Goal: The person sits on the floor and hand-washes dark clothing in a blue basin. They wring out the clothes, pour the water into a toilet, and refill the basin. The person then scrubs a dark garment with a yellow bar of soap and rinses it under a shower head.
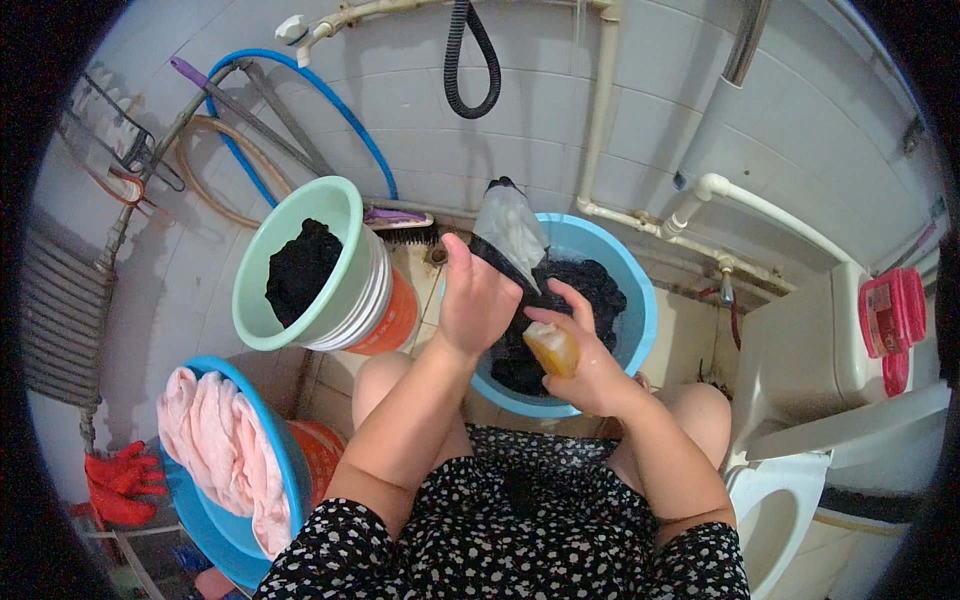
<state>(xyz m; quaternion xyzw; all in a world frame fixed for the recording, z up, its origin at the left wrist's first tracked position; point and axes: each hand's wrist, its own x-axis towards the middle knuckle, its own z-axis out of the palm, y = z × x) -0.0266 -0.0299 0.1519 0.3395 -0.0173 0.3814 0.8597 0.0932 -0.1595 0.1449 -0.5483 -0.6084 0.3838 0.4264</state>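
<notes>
My left hand (474, 308) has its thumb up and its other fingers mostly hidden behind a grey sock (512, 228) with black toe and edge. The sock sticks up from that hand; whether the fingers are inside or around it I cannot tell. In my right hand (596, 372) is a yellowish bar of soap (556, 352) with a pale patch on top, gripped close to the sock. Both hands are over a light blue basin (648, 312), where dark clothes (590, 290) lie in a wet heap.
To the left, a pale green basin (258, 250) with a black garment sits on an orange-and-white bucket (390, 310). Nearer, a blue basin (215, 505) holds a pink towel (215, 440). A toilet (790, 500) stands at right; pipes (603, 110) and a black hose (455, 85) line the wall.
</notes>
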